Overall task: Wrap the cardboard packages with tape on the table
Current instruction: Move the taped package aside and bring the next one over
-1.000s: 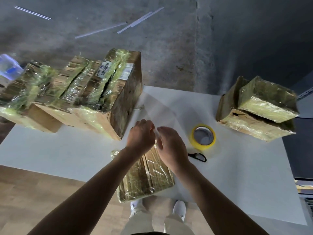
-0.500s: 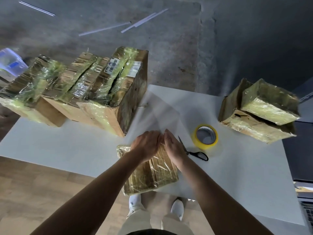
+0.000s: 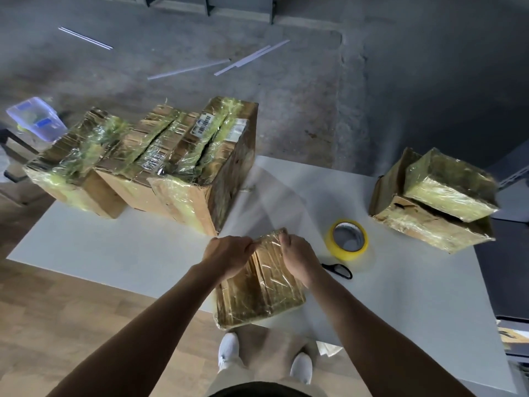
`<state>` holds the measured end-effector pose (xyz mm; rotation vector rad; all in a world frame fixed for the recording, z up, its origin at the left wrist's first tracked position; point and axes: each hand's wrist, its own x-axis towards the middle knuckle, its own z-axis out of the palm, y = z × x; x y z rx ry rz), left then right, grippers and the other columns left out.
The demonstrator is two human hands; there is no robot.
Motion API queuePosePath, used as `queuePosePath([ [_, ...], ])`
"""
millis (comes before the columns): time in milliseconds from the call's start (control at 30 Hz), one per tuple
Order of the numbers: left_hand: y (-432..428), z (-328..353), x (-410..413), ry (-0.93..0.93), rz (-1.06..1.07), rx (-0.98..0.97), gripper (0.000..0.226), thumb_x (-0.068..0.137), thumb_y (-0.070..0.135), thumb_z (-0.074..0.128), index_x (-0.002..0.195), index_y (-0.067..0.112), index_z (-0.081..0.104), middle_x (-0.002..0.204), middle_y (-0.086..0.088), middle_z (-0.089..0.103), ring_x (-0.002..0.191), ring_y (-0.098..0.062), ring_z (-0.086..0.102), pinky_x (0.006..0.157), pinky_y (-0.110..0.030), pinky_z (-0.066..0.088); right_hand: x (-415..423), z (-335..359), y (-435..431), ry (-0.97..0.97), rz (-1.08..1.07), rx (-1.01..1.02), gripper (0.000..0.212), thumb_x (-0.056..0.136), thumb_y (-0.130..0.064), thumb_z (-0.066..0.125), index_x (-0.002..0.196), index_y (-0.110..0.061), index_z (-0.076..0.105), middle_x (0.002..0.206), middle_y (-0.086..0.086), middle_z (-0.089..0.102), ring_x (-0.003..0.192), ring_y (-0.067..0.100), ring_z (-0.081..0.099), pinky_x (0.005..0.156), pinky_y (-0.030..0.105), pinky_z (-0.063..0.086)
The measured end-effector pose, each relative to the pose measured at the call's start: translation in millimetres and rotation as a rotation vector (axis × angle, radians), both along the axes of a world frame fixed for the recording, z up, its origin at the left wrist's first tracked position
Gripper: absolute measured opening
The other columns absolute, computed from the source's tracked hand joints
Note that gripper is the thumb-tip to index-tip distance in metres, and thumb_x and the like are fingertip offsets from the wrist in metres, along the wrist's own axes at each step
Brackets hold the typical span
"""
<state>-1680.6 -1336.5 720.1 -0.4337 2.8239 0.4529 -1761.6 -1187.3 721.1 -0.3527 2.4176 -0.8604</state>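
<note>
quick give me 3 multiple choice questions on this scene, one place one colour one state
1. Where do the scissors lie? A on the floor B on the table by the tape roll C on a box stack
2. Roll colour? A red B blue C yellow
3. What do the left hand and right hand do? A both grip the near package B hang idle C one lifts the scissors
Key: B, handles lie beside the roll; C, its rim is yellow; A, fingers curl on its far edge.

Dim, soft light; glare on wrapped tape, wide-angle bending, blurred edges.
</note>
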Motion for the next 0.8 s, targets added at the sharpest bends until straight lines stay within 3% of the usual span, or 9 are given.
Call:
queuePosePath([
  [100, 0.6, 8.6, 4.0, 0.131, -0.035, -0.029, 0.059, 0.093, 0.065, 0.022, 0.115, 0.031, 0.065, 0.113, 0.008, 0.068, 0.110, -0.015, 0.060, 0.095, -0.036, 0.043, -2.0, 5.5, 6.1, 0.117, -0.032, -0.009, 0.045, 0.106, -0.030, 0.029, 0.102, 0.002, 0.061, 0.096, 0.018, 0.066, 0.092, 0.033, 0.061, 0.067, 0.028, 0.035],
  [200, 6.5, 10.9, 8.7, 0.355, 0.116, -0.113, 0.068, 0.092, 0.065, 0.026, 0.146, 0.024, 0.036, 0.152, -0.002, 0.035, 0.143, -0.029, 0.025, 0.115, -0.051, 0.024, -7.1, 18.0, 19.5, 0.228, -0.190, -0.139, 0.039, 0.104, -0.027, 0.035, 0.102, 0.003, 0.059, 0.098, 0.022, 0.065, 0.094, 0.038, 0.060, 0.068, 0.029, 0.034],
  [267, 14.6, 16.2, 7.0, 0.508, 0.359, 0.137, 0.073, 0.091, 0.053, 0.048, 0.149, 0.013, 0.027, 0.150, -0.015, 0.036, 0.138, -0.034, 0.032, 0.110, -0.049, 0.032, -16.3, 29.0, 29.3, 0.204, -0.318, -0.265, 0.036, 0.103, -0.029, 0.035, 0.105, 0.000, 0.056, 0.094, 0.015, 0.059, 0.091, 0.033, 0.058, 0.073, 0.029, 0.038],
  [367, 23.9, 22.3, -12.1, 0.463, 0.528, 0.787, 0.047, 0.078, 0.027, 0.071, 0.122, 0.022, 0.057, 0.111, -0.002, 0.069, 0.110, -0.026, 0.062, 0.094, -0.045, 0.051, -24.8, 43.3, 37.8, 0.309, -0.386, -0.405, 0.028, 0.103, -0.023, 0.037, 0.109, -0.001, 0.054, 0.090, 0.004, 0.052, 0.080, 0.020, 0.053, 0.072, 0.022, 0.038],
  [433, 19.6, 23.6, -25.4, 0.426, 0.474, 0.948, 0.034, 0.068, 0.034, 0.072, 0.100, 0.025, 0.071, 0.096, 0.001, 0.074, 0.098, -0.022, 0.068, 0.093, -0.049, 0.051, -33.5, 44.9, 45.5, 0.335, -0.405, -0.473, 0.020, 0.103, -0.016, 0.040, 0.103, -0.003, 0.055, 0.080, 0.000, 0.052, 0.068, 0.004, 0.052, 0.062, 0.011, 0.036],
  [500, 16.9, 27.6, -36.8, 0.396, 0.415, 1.127, 0.043, 0.072, 0.049, 0.073, 0.102, 0.018, 0.072, 0.102, -0.009, 0.073, 0.103, -0.025, 0.066, 0.099, -0.050, 0.047, -45.6, 42.0, 55.8, 0.168, -0.396, -0.496, 0.016, 0.102, -0.030, 0.042, 0.100, -0.018, 0.052, 0.082, -0.006, 0.052, 0.070, -0.002, 0.050, 0.068, 0.016, 0.041],
  [600, 18.8, 30.8, -52.9, 0.435, 0.461, 1.175, 0.070, 0.067, 0.072, 0.069, 0.101, 0.011, 0.069, 0.102, -0.011, 0.071, 0.101, -0.024, 0.065, 0.096, -0.042, 0.047, -65.0, 34.0, 66.7, 0.046, -0.423, -0.507, 0.035, 0.089, -0.061, 0.042, 0.087, -0.027, 0.052, 0.082, -0.005, 0.056, 0.073, 0.010, 0.055, 0.072, 0.032, 0.046],
  [667, 23.9, 31.7, -65.0, 0.446, 0.495, 1.118, 0.076, 0.063, 0.079, 0.066, 0.083, 0.005, 0.066, 0.078, -0.006, 0.068, 0.077, -0.022, 0.064, 0.081, -0.039, 0.049, -72.6, 36.4, 69.4, 0.169, -0.374, -0.491, 0.032, 0.092, -0.051, 0.052, 0.089, -0.019, 0.053, 0.073, -0.008, 0.054, 0.063, 0.003, 0.052, 0.061, 0.020, 0.042],
  [800, 25.3, 36.2, -89.1, 0.491, 0.488, 1.191, 0.049, 0.076, 0.065, 0.063, 0.095, 0.021, 0.073, 0.102, -0.009, 0.072, 0.103, -0.029, 0.066, 0.093, -0.048, 0.050, -98.0, 45.2, 73.8, 0.221, -0.195, -0.546, 0.008, 0.099, -0.023, 0.051, 0.104, -0.022, 0.057, 0.081, -0.013, 0.059, 0.072, -0.005, 0.055, 0.066, 0.013, 0.040],
])
